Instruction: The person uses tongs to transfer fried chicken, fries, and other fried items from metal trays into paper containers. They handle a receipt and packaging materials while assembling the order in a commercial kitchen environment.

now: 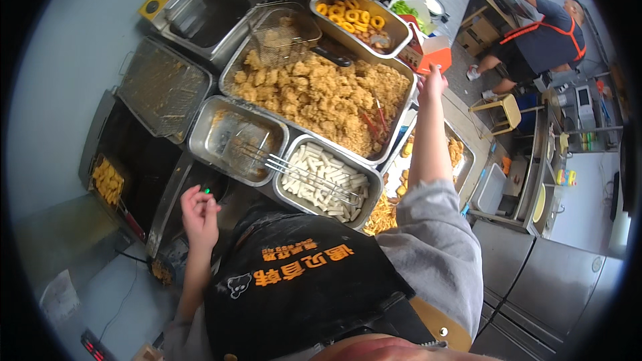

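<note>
My right hand (pixel 432 81) reaches out at the upper right and grips the lower edge of a red and white paper food box (pixel 435 55). The box stands open-topped beside a steel pan of yellow fried rings (pixel 351 16). Below it lies a large steel tray heaped with fried chicken pieces (pixel 311 95), with red-handled tongs (pixel 376 123) on the pieces. My left hand (pixel 200 213) hangs at the left with fingers loosely curled and holds nothing. Near it are a steel pan with a wire strainer (pixel 238 143) and a pan of white sticks (pixel 323 180), probably rice cakes; the strainer's handle crosses both.
A fryer with a basket of yellow food (pixel 107 180) is at the left, below an empty wire basket (pixel 163 87). Another fryer (pixel 215 17) stands upper left. A tray of fried food (pixel 464 150) lies under my right arm. A co-worker (pixel 544 40) stands by a yellow stool (pixel 506 110).
</note>
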`<state>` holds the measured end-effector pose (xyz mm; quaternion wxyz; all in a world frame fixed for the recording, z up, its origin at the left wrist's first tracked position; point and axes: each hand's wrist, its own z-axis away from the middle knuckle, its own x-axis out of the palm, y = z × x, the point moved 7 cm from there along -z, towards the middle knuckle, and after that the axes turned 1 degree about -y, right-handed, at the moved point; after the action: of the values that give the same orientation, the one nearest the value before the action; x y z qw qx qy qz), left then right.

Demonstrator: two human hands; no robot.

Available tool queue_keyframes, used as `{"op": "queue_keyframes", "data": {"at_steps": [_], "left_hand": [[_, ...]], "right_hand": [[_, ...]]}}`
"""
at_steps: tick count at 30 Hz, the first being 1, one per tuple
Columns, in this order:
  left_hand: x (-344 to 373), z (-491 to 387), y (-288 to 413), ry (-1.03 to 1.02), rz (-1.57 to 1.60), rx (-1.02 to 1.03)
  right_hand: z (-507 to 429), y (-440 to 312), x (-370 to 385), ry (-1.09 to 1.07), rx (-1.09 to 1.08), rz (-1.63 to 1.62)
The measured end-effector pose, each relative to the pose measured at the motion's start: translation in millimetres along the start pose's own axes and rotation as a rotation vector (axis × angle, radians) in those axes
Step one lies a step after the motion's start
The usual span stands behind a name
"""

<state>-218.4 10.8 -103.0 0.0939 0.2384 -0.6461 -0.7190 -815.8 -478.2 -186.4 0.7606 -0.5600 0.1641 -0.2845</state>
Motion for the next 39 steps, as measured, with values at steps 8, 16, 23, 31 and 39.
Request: {"op": "queue_keyframes", "data": {"at_steps": [8, 16, 23, 31, 39], "left_hand": [[75, -57, 3, -0.370, 0.089, -0.198], [314, -189, 83, -0.685, 0.630, -0.664], [365, -243, 118, -0.483, 1.102, -0.659], [271, -222, 162, -0.421, 1.032, -0.453], [201, -407, 118, -0.389, 1.016, -0.255]], "right_hand": [[269, 87, -117, -0.178, -0.178, -0.085], [407, 116, -167, -0.273, -0.300, 0.023], [460, 120, -216, -0.013, -0.301, 0.072], [504, 178, -243, 0.034, -0.160, 0.127], [524, 208, -218, -0.037, -0.119, 0.117]]}}
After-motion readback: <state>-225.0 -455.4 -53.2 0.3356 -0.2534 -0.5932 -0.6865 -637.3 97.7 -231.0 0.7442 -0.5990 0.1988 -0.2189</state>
